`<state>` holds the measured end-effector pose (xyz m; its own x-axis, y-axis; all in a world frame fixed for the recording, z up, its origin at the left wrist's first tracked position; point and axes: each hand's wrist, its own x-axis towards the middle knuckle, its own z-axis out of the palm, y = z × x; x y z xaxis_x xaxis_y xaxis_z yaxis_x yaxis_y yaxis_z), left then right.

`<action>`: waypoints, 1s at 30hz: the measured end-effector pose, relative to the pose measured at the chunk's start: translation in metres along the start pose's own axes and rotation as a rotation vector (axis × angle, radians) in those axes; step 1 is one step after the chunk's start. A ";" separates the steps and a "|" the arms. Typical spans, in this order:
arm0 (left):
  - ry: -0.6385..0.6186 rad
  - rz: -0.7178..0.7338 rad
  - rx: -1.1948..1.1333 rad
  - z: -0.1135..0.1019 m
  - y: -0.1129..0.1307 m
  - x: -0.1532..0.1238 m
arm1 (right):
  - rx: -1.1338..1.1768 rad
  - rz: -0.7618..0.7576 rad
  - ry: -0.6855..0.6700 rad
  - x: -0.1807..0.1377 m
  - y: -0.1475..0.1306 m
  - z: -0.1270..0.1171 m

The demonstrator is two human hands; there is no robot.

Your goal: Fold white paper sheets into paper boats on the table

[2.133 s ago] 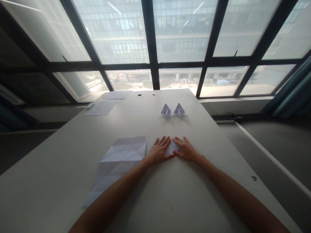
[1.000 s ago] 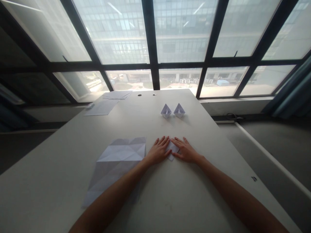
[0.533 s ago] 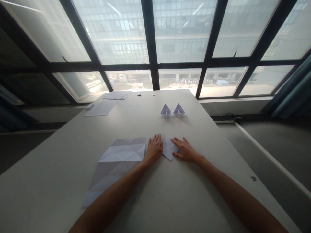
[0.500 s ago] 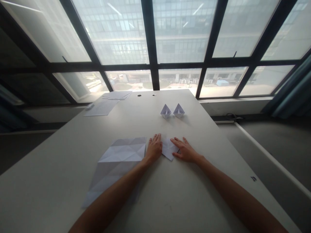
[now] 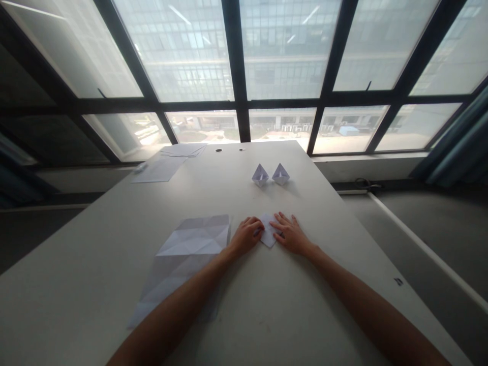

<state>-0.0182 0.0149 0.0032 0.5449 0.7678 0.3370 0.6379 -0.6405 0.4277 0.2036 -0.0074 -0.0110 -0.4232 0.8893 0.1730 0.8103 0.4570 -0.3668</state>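
Note:
A small piece of folded white paper (image 5: pixel 269 238) lies on the table between my hands, its lower corner pointing toward me. Curled at its left edge, the fingers of my left hand (image 5: pixel 247 235) pinch the paper. My right hand (image 5: pixel 292 235) rests with spread fingers, the fingertips on the paper's right side. Beneath and beside my left forearm is a larger creased sheet of paper (image 5: pixel 194 239). Two folded paper boats (image 5: pixel 260 175) stand side by side farther back.
The white table (image 5: pixel 312 325) reaches to the tall windows (image 5: pixel 282 51). Several flat paper sheets (image 5: pixel 162 169) lie at its far left, near a small pale object (image 5: pixel 142 166). A small dark mark (image 5: pixel 398 281) is near the right edge.
My left fingers have gone from stretched flat to curled at the paper's left edge. The visible paper looks narrower. My right hand has shifted slightly, its fingers still spread.

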 end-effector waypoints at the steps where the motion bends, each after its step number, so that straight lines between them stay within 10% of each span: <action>1: -0.002 0.003 -0.002 0.000 0.000 0.000 | 0.009 -0.017 0.014 0.000 0.000 0.000; 30: 0.036 0.017 -0.069 0.005 -0.008 0.000 | 0.212 -0.210 0.175 -0.001 0.013 -0.012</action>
<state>-0.0208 0.0199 -0.0051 0.5346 0.7580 0.3736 0.5893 -0.6513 0.4781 0.2196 -0.0027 -0.0046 -0.4807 0.7737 0.4126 0.6033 0.6333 -0.4848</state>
